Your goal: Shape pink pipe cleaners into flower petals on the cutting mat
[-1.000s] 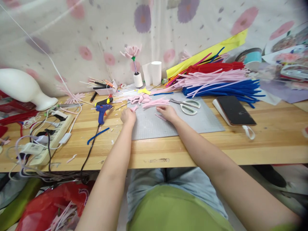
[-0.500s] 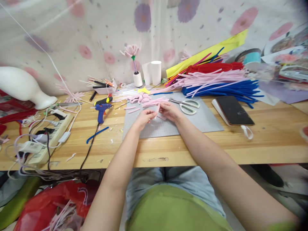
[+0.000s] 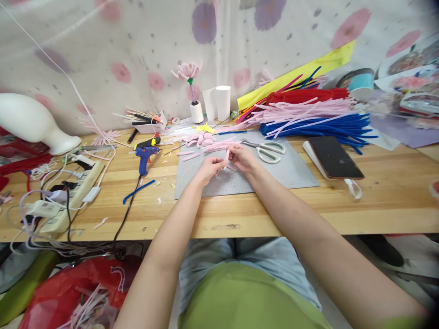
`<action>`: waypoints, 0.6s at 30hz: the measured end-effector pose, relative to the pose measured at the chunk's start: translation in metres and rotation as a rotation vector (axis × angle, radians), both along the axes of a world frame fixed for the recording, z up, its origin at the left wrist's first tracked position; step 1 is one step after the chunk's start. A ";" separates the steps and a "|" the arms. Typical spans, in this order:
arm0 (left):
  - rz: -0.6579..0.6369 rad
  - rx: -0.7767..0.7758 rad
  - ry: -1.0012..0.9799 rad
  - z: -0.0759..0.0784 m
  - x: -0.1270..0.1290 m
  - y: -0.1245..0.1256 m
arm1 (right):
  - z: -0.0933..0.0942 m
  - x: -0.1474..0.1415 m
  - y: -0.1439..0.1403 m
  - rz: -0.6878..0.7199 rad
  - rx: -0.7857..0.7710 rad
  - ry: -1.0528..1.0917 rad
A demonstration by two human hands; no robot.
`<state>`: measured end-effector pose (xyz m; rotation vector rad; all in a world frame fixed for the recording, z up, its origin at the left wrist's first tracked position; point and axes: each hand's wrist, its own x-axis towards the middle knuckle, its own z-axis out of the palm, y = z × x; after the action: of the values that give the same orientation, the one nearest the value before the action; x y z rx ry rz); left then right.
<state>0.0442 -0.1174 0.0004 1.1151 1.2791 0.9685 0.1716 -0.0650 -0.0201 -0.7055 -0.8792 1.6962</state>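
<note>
Between my two hands, over the grey cutting mat [image 3: 281, 176], a short pink pipe cleaner [image 3: 227, 156] is held roughly upright. My left hand [image 3: 212, 169] pinches its lower part with thumb and fingertips. Fingers of my right hand [image 3: 242, 157] close on its upper part. Behind them lies a bunch of cut pink pipe cleaners [image 3: 219, 145], with a small pile of pink bent petals [image 3: 203, 138] beyond. Just right of my right hand rest scissors [image 3: 269, 151] with pale handles.
A blue glue gun [image 3: 147, 160] stands left of the mat, its cord running off the table edge. Further left sits a power strip [image 3: 73, 196] with tangled cables. A pink flower [image 3: 188, 72] stands at the back; blue pipe cleaners [image 3: 318, 128] and a black phone-like object [image 3: 336, 157] lie right.
My hands and the pink pipe cleaner have shifted very slightly to the right. My left hand has come a little closer to the right one.
</note>
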 end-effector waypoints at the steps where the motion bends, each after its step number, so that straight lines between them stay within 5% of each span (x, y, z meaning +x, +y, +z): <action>1: 0.001 0.016 0.025 0.001 0.002 0.000 | 0.001 0.000 0.000 -0.004 -0.003 0.004; 7: 0.033 0.157 0.250 -0.001 -0.005 0.008 | 0.002 0.003 0.005 -0.010 0.022 -0.052; 9: 0.017 0.213 0.472 0.001 -0.017 0.013 | 0.002 0.006 0.007 -0.047 0.055 -0.094; 12: -0.041 0.104 0.949 0.011 -0.040 0.020 | -0.001 0.009 0.009 -0.125 0.051 -0.169; 18: 0.219 0.077 1.310 0.014 -0.084 0.034 | -0.010 0.010 0.011 -0.177 0.047 -0.238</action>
<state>-0.0394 -0.0832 0.0146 1.7851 2.4348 0.3409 0.1814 -0.0536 -0.0304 -0.9389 -0.9872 1.4495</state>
